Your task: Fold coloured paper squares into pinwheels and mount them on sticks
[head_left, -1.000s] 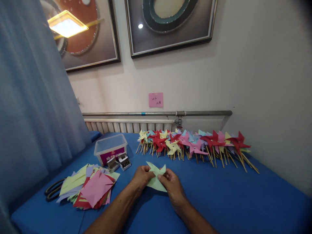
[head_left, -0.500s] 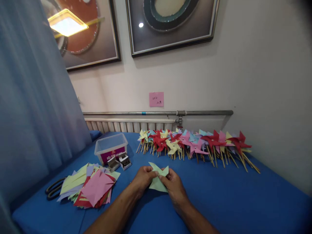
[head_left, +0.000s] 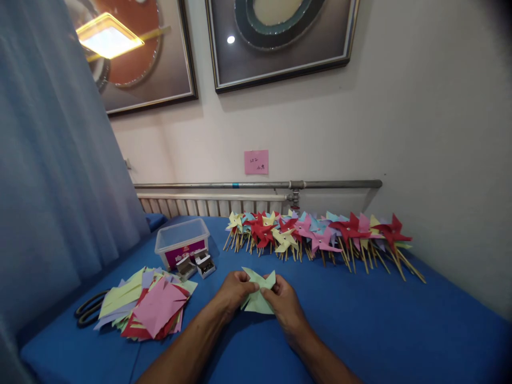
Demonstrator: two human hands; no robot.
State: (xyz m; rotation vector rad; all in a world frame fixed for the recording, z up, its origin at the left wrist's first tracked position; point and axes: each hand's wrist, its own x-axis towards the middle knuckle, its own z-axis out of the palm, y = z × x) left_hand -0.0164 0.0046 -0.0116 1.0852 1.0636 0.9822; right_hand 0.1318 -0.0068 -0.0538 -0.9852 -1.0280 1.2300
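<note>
A light green paper pinwheel [head_left: 259,303], partly folded, is held between both hands above the blue table cover. My left hand [head_left: 235,290] pinches its left side, thumb pressed near the centre. On the opposite side my right hand [head_left: 285,303] grips the paper, its thumb also close to the middle. Pointed corners of the sheet stick up between the hands. The fingers behind the paper are hidden.
To the left lies a pile of cut coloured paper [head_left: 160,309] over black-handled scissors [head_left: 88,310]. Behind it stand a clear plastic tub [head_left: 182,240] and small open boxes [head_left: 205,264] with tiny metal pieces. Finished pinwheels on sticks [head_left: 320,240] line the back by the wall.
The thumbs have shifted slightly on the green paper, and its left edge now shows a little more. Both hands stay in about the same place.
</note>
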